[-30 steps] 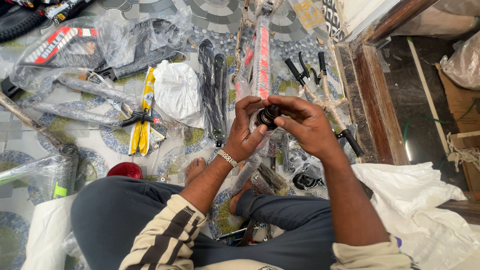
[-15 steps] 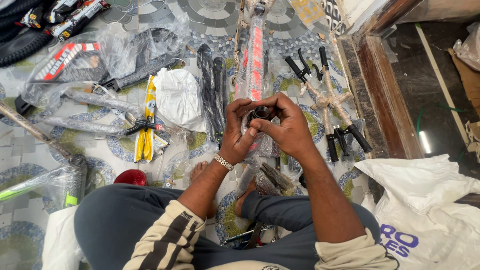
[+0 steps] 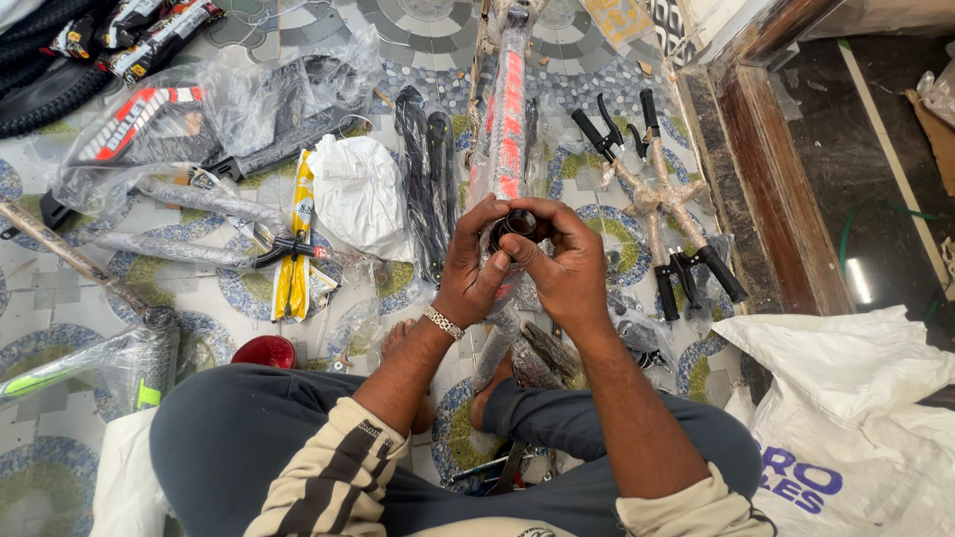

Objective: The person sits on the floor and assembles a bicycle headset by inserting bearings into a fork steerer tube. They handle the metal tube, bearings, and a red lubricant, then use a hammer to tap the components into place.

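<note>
I sit cross-legged on a patterned tile floor and hold a small black ring-shaped part (image 3: pixel 514 225) up between both hands. My left hand (image 3: pixel 470 267), with a metal bracelet on the wrist, grips it from the left. My right hand (image 3: pixel 563 261) pinches it from the right, fingertips on its rim. Just beyond my hands lies a plastic-wrapped bicycle frame tube with red markings (image 3: pixel 509 119).
Wrapped bicycle parts lie all over the floor: handlebars with black grips (image 3: pixel 657 199), black mudguards (image 3: pixel 423 179), a yellow-and-black piece (image 3: pixel 295 259), a white bag (image 3: pixel 358 194), tyres (image 3: pixel 40 70) at far left. A wooden door sill (image 3: pixel 771 189) runs at right, a large white sack (image 3: pixel 856 398) beside my knee.
The view has shifted a little, so my hands and the ring sit higher in it. Both hands keep their hold on the ring, the fingers turned slightly around it.
</note>
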Demonstrator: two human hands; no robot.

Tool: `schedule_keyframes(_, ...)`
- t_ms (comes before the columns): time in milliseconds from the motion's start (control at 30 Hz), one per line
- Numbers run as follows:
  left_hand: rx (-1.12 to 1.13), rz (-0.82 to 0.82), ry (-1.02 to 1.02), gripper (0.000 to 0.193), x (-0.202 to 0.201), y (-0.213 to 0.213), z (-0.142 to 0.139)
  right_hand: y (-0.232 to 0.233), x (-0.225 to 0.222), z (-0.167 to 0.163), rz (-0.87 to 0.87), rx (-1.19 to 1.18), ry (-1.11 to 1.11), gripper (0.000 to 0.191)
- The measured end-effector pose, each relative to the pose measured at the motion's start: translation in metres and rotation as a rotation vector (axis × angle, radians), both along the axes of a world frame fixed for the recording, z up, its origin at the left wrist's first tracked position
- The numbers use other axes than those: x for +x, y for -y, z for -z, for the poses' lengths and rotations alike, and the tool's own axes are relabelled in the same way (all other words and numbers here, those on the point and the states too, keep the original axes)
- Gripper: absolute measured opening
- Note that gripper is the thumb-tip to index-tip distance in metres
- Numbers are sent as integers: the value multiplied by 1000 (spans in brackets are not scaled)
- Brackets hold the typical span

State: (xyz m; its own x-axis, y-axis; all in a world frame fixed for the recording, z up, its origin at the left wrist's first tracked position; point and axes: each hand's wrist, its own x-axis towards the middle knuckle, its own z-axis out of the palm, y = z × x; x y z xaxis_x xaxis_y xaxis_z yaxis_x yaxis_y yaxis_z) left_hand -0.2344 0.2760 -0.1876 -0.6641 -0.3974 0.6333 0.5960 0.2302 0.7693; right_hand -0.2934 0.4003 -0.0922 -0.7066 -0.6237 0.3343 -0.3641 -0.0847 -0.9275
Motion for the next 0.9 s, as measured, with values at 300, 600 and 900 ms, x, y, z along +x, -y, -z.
schedule_keyframes(300, 20, 53, -7, 53, 1, 0, -2, 3, 5, 11, 54, -59, 69, 41)
schedule_keyframes(600, 30, 20, 40, 59, 3, -2, 3, -8, -1, 13, -153, -221, 235, 33)
schedule_keyframes(900, 33, 68, -17, 57, -1, -2, -3, -15, 1, 30, 116, -474, 270, 24)
